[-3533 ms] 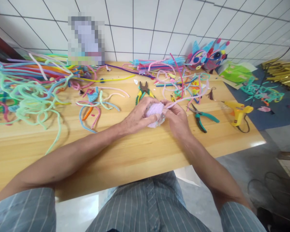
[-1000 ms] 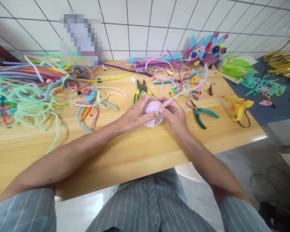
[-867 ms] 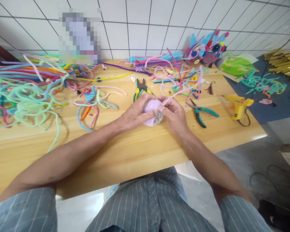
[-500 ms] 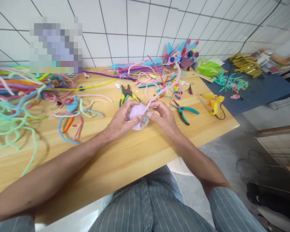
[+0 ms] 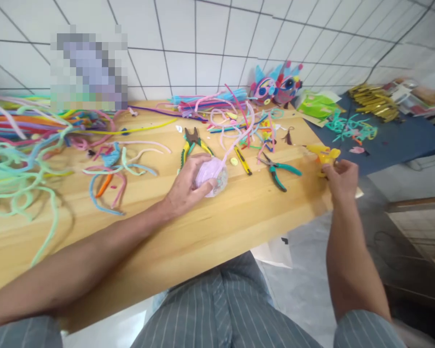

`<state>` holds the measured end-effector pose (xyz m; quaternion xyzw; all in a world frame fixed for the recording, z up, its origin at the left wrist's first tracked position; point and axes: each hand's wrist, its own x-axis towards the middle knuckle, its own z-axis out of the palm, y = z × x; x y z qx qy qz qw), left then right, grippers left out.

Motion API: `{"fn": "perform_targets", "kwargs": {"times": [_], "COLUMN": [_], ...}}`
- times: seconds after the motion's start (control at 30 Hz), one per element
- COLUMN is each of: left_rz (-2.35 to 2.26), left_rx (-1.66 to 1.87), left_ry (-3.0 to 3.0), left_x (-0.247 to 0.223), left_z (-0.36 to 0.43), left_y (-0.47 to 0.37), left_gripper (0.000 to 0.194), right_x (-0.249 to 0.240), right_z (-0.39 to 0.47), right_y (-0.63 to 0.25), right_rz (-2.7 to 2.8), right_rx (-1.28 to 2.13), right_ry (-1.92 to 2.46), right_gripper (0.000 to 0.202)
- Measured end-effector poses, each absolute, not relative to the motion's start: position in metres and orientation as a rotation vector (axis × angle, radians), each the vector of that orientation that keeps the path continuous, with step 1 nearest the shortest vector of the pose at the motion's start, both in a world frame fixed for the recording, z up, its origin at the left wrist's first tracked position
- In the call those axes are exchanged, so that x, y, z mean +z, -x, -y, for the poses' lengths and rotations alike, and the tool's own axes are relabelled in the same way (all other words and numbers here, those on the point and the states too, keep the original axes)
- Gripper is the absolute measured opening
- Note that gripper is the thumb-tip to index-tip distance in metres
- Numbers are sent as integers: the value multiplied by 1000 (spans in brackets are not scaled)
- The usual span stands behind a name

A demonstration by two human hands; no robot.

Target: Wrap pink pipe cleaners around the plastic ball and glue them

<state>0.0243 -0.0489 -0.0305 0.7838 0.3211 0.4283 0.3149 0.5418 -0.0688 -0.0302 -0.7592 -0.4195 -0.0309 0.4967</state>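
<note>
My left hand [image 5: 188,186] is closed around a lilac ball [image 5: 207,174] wound with fuzzy pipe cleaner; the ball's right side is clear, with a pattern too small to make out. From its top a loose lilac pipe cleaner [image 5: 238,137] runs up to the right. At the table's right end, my right hand [image 5: 342,180] has its fingers closed on the handle of a yellow glue gun [image 5: 322,154], whose nozzle points left. Between the hands lie teal-handled pliers [image 5: 275,171], a yellow utility knife [image 5: 243,161] and a small pale yellow disc [image 5: 234,161].
Yellow-green pliers [image 5: 193,140] lie just behind my left hand. Tangled pipe cleaners [image 5: 18,169] cover the table's left side. Two decorated figures [image 5: 266,87] stand against the tiled wall. A dark blue surface [image 5: 402,140] on the right bears gold bundles [image 5: 375,101] and a green packet [image 5: 317,104].
My right hand has left the lilac ball and moved right to the glue gun, gripping its handle. The utility knife and pale disc are now uncovered. My left hand still holds the ball.
</note>
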Motion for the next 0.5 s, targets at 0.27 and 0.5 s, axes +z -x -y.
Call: {"fn": "perform_targets", "kwargs": {"times": [0.27, 0.5], "left_rz": [-834, -837], "left_rx": [1223, 1270], "left_ry": [-2101, -2146], "left_x": [-36, -39], "left_z": [50, 51], "left_y": [-28, -32], "left_gripper": [51, 54], "right_x": [-14, 13], "right_z": [38, 66], "right_y": [-544, -492], "right_rz": [1303, 1380], "right_rx": [155, 139], "right_ry": [1820, 1720], "right_gripper": [39, 21]}}
